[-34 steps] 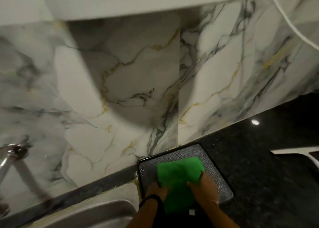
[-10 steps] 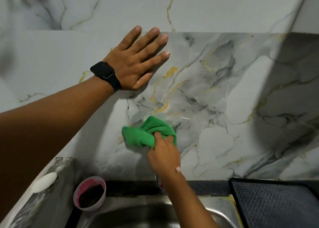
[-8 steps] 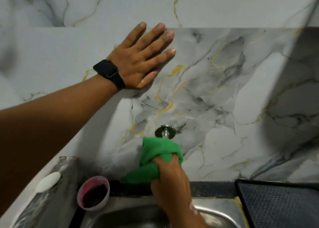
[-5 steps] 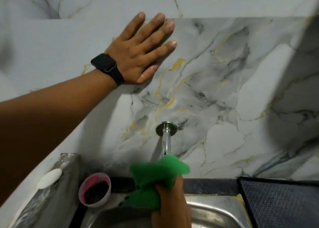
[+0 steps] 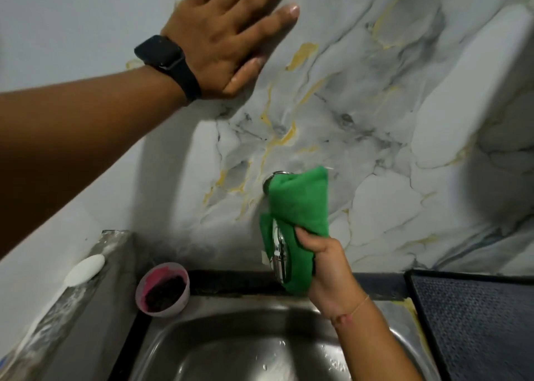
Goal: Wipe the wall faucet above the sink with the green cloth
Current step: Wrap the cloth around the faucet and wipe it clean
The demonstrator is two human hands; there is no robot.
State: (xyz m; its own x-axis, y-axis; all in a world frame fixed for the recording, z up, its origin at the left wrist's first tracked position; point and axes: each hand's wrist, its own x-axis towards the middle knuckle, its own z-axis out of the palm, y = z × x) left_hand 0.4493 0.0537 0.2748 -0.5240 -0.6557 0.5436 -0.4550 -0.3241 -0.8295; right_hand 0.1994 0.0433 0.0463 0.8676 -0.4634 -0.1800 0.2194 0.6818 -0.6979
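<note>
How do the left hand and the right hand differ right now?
The left hand lies flat and open on the marble wall, holding nothing; the right hand grips the green cloth wrapped around the faucet. The left sits high, the right low above the sink. The left wrist carries a black watch; the right, a thin band. Both are bare.

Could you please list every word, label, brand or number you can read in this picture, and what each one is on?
No readable text anywhere in this view.
Watch on the left wrist: face is dark, nothing shows.
Faucet: bare chrome between the folds of the green cloth, no brand visible.
Pink cup, white soap, black mat, sink: no markings.
</note>
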